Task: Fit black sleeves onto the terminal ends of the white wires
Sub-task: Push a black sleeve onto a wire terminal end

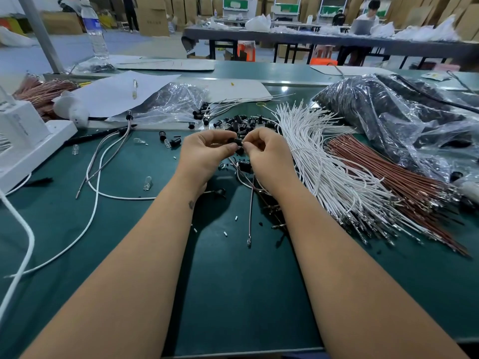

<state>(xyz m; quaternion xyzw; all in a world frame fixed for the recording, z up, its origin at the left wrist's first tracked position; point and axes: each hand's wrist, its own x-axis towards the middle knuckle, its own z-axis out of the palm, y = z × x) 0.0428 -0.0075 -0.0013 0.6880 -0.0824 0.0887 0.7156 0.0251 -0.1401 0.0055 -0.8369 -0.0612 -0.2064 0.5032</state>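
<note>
Both hands, left (207, 149) and right (267, 151), pinch one black sleeve (235, 141) between them.

Head view, down over near bench (77, 229)

A water bottle (93, 29) stands beyond paper sheets (116, 92), brown wires (388, 182) lying right.

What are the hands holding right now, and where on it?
Left hand pinches a black sleeve by its body, between thumb and fingertips. Right hand pinches at the sleeve's right end, probably a wire; its fingers hide the exact hold.
</note>
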